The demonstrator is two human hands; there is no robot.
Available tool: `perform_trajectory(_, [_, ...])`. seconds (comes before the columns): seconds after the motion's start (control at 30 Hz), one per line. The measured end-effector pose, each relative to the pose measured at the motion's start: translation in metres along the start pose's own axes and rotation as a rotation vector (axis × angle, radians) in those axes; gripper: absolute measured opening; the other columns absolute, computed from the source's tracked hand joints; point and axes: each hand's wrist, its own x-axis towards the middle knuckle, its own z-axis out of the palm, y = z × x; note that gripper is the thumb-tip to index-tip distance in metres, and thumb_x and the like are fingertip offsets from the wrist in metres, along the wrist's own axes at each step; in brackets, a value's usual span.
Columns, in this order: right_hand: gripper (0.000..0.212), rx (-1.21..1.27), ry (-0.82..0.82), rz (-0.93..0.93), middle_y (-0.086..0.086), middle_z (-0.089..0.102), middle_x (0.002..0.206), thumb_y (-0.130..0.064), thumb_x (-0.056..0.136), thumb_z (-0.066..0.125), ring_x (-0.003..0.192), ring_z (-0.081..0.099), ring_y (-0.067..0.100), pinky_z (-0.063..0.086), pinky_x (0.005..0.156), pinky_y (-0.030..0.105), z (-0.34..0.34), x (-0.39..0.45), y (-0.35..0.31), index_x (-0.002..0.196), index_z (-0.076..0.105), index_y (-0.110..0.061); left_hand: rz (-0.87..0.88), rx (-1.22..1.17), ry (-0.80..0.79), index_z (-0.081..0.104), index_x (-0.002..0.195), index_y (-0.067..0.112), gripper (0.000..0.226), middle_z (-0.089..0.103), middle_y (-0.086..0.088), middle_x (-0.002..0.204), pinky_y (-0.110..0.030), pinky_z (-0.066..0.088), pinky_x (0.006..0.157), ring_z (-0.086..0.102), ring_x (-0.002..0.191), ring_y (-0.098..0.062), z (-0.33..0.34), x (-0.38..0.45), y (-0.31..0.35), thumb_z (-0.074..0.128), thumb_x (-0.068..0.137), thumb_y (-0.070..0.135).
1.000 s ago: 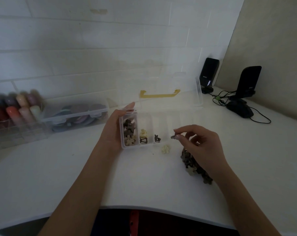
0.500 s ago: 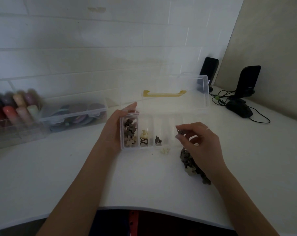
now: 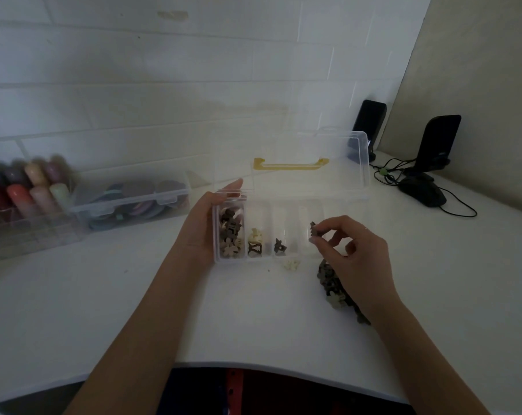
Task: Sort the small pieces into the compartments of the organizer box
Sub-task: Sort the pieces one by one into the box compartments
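Observation:
A clear organizer box (image 3: 286, 260) with a yellow handle on its raised lid stands on the white table. My left hand (image 3: 201, 229) grips its left end. Its leftmost compartment holds several dark and cream pieces (image 3: 230, 236); the second holds a cream piece and a dark one (image 3: 255, 244); the third holds one dark piece (image 3: 279, 246). My right hand (image 3: 352, 253) pinches a small dark piece (image 3: 313, 228) between thumb and finger, above the fourth compartment. A pile of loose dark pieces (image 3: 333, 284) lies under that hand, partly hidden. A cream piece (image 3: 292, 264) lies before the box.
A shut clear box of round coloured things (image 3: 134, 205) and a clear case of coloured rolls (image 3: 23, 193) stand at the left by the tiled wall. Two black speakers (image 3: 439, 142), a black mouse (image 3: 422, 193) and cables sit at the back right. The table's front edge curves near me.
My right hand has risen from just before the box to above its fourth compartment, still pinching the dark piece. My left hand has stayed on the box's left end.

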Motion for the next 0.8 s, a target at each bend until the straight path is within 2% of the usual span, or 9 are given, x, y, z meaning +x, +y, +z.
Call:
perform_trajectory(0.17, [0.008, -0.177, 0.012, -0.051, -0.022, 0.055, 0.076, -0.031, 0.078, 0.069, 0.082, 0.052, 0.000, 0.038, 0.061, 0.008, 0.001, -0.003, -0.001, 0.081, 0.062, -0.027, -0.006, -0.008, 0.017, 0.071, 0.109, 0.021, 0.045, 0.068, -0.005, 0.104, -0.050, 0.036, 0.103, 0.057, 0.099, -0.026, 0.001, 0.000, 0.000, 0.054, 0.067, 0.026])
perform_trajectory(0.23, [0.010, -0.236, 0.015, -0.127, -0.022, 0.056, 0.076, -0.027, 0.078, 0.072, 0.081, 0.049, 0.003, 0.037, 0.062, 0.012, 0.003, -0.002, -0.001, 0.079, 0.064, -0.022, -0.005, -0.008, 0.009, 0.073, 0.108, 0.022, 0.046, 0.068, -0.005, 0.102, -0.047, 0.037, 0.097, 0.056, 0.096, -0.026, 0.001, 0.000, 0.000, 0.059, 0.064, 0.026])
perform_trajectory(0.3, [0.011, -0.297, 0.009, -0.212, -0.011, 0.062, 0.081, -0.020, 0.077, 0.074, 0.082, 0.045, 0.007, 0.037, 0.067, 0.020, 0.006, 0.000, 0.003, 0.077, 0.064, -0.016, -0.002, -0.005, 0.008, 0.073, 0.107, 0.021, 0.047, 0.068, -0.005, 0.100, -0.044, 0.040, 0.092, 0.057, 0.093, -0.024, 0.001, 0.000, 0.000, 0.060, 0.062, 0.027])
perform_trajectory(0.37, [0.010, -0.349, 0.001, -0.238, -0.005, 0.062, 0.086, -0.016, 0.077, 0.074, 0.082, 0.042, 0.010, 0.034, 0.068, 0.021, 0.008, 0.002, 0.006, 0.081, 0.065, -0.015, 0.002, -0.007, 0.021, 0.071, 0.109, 0.021, 0.045, 0.070, -0.004, 0.099, -0.043, 0.043, 0.091, 0.060, 0.092, -0.024, 0.001, 0.001, 0.000, 0.055, 0.068, 0.026])
perform_trajectory(0.53, [0.013, -0.234, 0.028, -0.200, -0.009, 0.060, 0.089, -0.017, 0.079, 0.072, 0.081, 0.041, 0.005, 0.037, 0.070, 0.019, 0.006, 0.001, 0.003, 0.091, 0.067, -0.019, 0.005, 0.017, 0.041, 0.066, 0.119, 0.018, 0.053, 0.068, -0.006, 0.108, -0.046, 0.046, 0.090, 0.062, 0.096, -0.026, 0.002, 0.002, -0.002, 0.058, 0.068, 0.029])
perform_trajectory(0.6, [0.011, -0.167, 0.004, -0.217, -0.013, 0.058, 0.081, -0.025, 0.079, 0.072, 0.073, 0.041, 0.000, 0.037, 0.066, 0.012, 0.001, 0.000, -0.001, 0.088, 0.066, -0.021, -0.003, 0.026, 0.059, 0.063, 0.125, 0.016, 0.064, 0.067, -0.008, 0.114, -0.046, 0.049, 0.087, 0.065, 0.098, -0.027, 0.002, 0.003, -0.002, 0.066, 0.063, 0.032])
perform_trajectory(0.67, [0.012, -0.143, -0.122, -0.197, -0.013, 0.053, 0.062, -0.035, 0.077, 0.070, 0.058, 0.043, 0.001, 0.036, 0.057, 0.014, -0.002, -0.001, -0.002, 0.080, 0.065, -0.024, 0.002, 0.016, 0.098, 0.063, 0.124, 0.015, 0.069, 0.064, -0.012, 0.123, -0.049, 0.048, 0.094, 0.063, 0.106, -0.031, 0.001, 0.004, -0.001, 0.071, 0.058, 0.034])
perform_trajectory(0.73, [0.019, -0.232, -0.223, -0.180, -0.010, 0.046, 0.046, -0.044, 0.077, 0.070, 0.043, 0.042, 0.004, 0.037, 0.048, 0.021, -0.001, -0.003, -0.001, 0.070, 0.065, -0.026, 0.020, 0.011, 0.148, 0.065, 0.121, 0.017, 0.061, 0.063, -0.012, 0.128, -0.051, 0.043, 0.101, 0.060, 0.116, -0.032, -0.001, 0.005, -0.001, 0.069, 0.062, 0.032])
perform_trajectory(0.8, [0.023, -0.357, -0.248, -0.163, -0.012, 0.046, 0.042, -0.053, 0.076, 0.065, 0.042, 0.044, 0.001, 0.041, 0.049, 0.023, 0.001, -0.005, 0.000, 0.069, 0.067, -0.031, 0.027, -0.009, 0.180, 0.067, 0.119, 0.019, 0.046, 0.062, -0.011, 0.130, -0.051, 0.042, 0.102, 0.059, 0.118, -0.031, -0.002, 0.005, 0.000, 0.063, 0.074, 0.028])
